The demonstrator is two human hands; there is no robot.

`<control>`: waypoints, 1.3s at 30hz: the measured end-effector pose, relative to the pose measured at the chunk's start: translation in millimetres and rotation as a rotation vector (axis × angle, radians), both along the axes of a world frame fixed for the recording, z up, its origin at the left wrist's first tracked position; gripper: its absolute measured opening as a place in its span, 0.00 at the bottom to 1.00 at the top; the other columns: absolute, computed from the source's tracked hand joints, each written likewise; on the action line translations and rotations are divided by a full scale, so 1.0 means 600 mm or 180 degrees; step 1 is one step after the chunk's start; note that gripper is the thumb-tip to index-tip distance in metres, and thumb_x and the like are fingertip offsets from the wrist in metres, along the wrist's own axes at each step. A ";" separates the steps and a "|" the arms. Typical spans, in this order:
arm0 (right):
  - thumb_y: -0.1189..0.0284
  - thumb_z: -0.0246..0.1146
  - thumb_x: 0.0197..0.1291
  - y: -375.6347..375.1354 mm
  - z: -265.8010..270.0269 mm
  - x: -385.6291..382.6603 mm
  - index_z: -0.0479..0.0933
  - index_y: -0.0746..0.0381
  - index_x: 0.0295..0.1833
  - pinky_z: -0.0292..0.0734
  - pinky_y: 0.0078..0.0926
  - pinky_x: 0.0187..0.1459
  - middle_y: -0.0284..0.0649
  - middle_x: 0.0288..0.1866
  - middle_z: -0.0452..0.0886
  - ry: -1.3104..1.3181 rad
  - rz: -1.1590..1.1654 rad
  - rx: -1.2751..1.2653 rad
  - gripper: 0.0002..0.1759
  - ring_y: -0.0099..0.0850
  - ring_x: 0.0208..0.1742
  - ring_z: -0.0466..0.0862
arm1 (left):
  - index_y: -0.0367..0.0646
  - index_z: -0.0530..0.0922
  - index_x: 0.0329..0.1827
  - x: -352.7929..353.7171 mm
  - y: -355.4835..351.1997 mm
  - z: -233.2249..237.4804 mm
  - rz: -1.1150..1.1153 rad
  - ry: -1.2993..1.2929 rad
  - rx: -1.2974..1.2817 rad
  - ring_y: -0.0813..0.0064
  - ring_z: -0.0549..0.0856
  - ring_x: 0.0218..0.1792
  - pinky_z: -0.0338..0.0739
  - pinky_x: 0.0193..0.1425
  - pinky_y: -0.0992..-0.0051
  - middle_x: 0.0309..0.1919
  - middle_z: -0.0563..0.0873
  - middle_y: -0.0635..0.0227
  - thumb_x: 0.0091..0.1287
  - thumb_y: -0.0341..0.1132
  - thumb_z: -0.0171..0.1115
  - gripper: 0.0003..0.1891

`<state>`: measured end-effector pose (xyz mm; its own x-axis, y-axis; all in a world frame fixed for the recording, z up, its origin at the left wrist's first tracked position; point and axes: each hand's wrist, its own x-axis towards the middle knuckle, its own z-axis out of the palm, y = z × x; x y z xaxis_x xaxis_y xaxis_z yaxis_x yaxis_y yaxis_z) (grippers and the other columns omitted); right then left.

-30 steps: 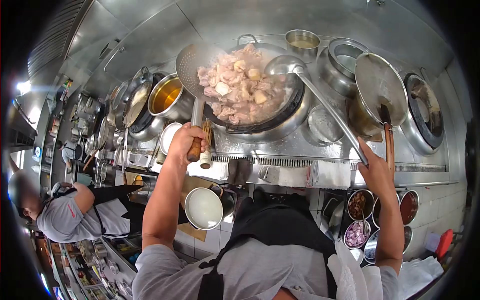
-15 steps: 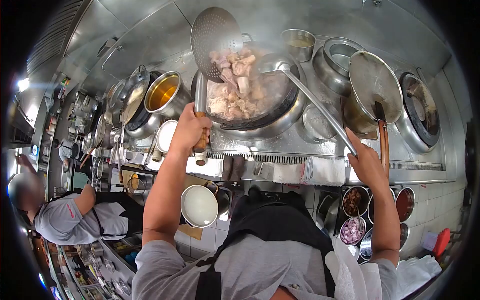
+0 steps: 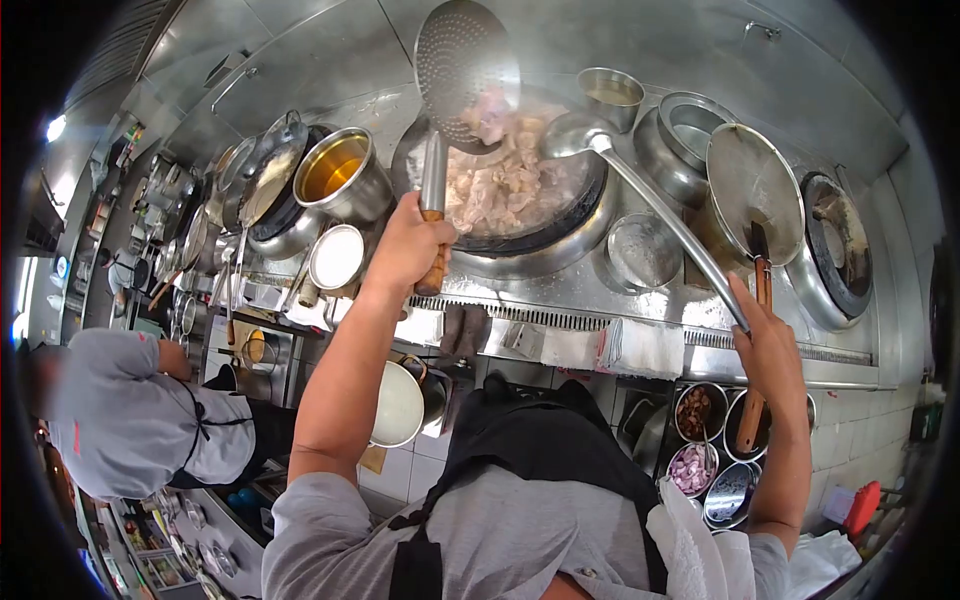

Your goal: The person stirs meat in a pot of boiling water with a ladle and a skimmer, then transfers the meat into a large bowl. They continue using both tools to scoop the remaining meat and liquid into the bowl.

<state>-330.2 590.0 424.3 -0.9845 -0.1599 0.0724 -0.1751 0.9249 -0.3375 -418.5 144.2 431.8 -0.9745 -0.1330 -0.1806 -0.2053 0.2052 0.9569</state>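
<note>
My left hand (image 3: pixel 412 243) is closed around the wooden-ended handle of a perforated skimmer (image 3: pixel 465 55). The skimmer's disc is tipped up over the wok, with a few pale meat pieces near its lower edge, blurred by steam. Below it, the wok (image 3: pixel 560 232) holds a heap of pale meat chunks (image 3: pixel 505 190). My right hand (image 3: pixel 770 345) grips the far end of a long metal ladle (image 3: pixel 655 205). Its bowl hangs at the wok's right side, beside the meat.
Left of the wok stands a pot of amber liquid (image 3: pixel 335 175), near a white-filled container (image 3: pixel 337 257). To the right, a round strainer (image 3: pixel 755 185) rests on a pot. Folded cloths (image 3: pixel 640 347) lie along the front edge. A co-worker (image 3: pixel 150 410) stands at left.
The skimmer has moved up and right, and most of its meat has dropped into the wok. The ladle has shifted slightly right. The co-worker has turned away.
</note>
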 end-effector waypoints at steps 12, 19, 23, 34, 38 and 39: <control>0.82 0.63 0.57 0.040 0.023 0.031 0.64 0.43 0.79 0.77 0.53 0.49 0.56 0.49 0.84 -0.0110 -0.0145 0.0101 0.43 0.59 0.46 0.83 | 0.34 0.68 0.51 0.008 0.015 -0.019 -0.0086 -0.0046 0.0669 0.75 0.80 0.22 0.76 0.23 0.73 0.28 0.78 0.65 0.59 0.24 0.63 0.19; 0.83 0.63 0.56 0.019 0.031 0.012 0.65 0.43 0.79 0.76 0.52 0.48 0.55 0.47 0.84 -0.0024 -0.0133 -0.0023 0.44 0.58 0.46 0.84 | 0.31 0.68 0.59 0.031 0.025 -0.016 -0.0112 -0.0015 0.0404 0.76 0.79 0.23 0.76 0.24 0.73 0.30 0.78 0.65 0.58 0.24 0.64 0.25; 0.83 0.64 0.56 0.014 0.027 0.007 0.65 0.43 0.79 0.76 0.52 0.47 0.56 0.47 0.84 -0.0085 -0.0083 0.0150 0.44 0.57 0.45 0.84 | 0.29 0.66 0.66 0.035 0.022 -0.020 -0.0112 0.0263 -0.0243 0.77 0.79 0.25 0.76 0.27 0.73 0.31 0.78 0.65 0.57 0.25 0.64 0.32; 0.83 0.63 0.56 0.015 0.077 0.043 0.65 0.45 0.79 0.77 0.51 0.46 0.55 0.45 0.84 -0.0076 -0.0236 0.0316 0.44 0.56 0.44 0.84 | 0.27 0.63 0.70 0.041 0.039 -0.020 -0.0109 0.0395 -0.0421 0.77 0.80 0.26 0.75 0.29 0.73 0.31 0.79 0.64 0.58 0.25 0.62 0.34; 0.80 0.64 0.58 0.020 0.086 0.062 0.66 0.44 0.78 0.77 0.52 0.45 0.54 0.43 0.83 -0.0149 -0.0205 0.0598 0.42 0.56 0.43 0.84 | 0.27 0.63 0.69 0.035 0.049 -0.031 -0.0223 0.0507 -0.0450 0.77 0.79 0.25 0.75 0.28 0.73 0.30 0.78 0.65 0.58 0.25 0.62 0.34; 0.80 0.64 0.59 0.018 0.089 0.065 0.66 0.44 0.78 0.76 0.52 0.45 0.54 0.43 0.83 -0.0212 -0.0224 0.0599 0.41 0.56 0.43 0.84 | 0.27 0.63 0.69 0.037 0.052 -0.024 -0.0272 0.0387 -0.0395 0.77 0.79 0.25 0.75 0.28 0.73 0.30 0.78 0.65 0.58 0.25 0.62 0.34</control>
<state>-291.2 600.5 477.7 -0.9953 -0.0951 -0.0178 -0.0908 0.9819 -0.1663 -396.3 175.6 417.3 -0.9969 -0.0627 -0.0480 -0.0664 0.3348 0.9400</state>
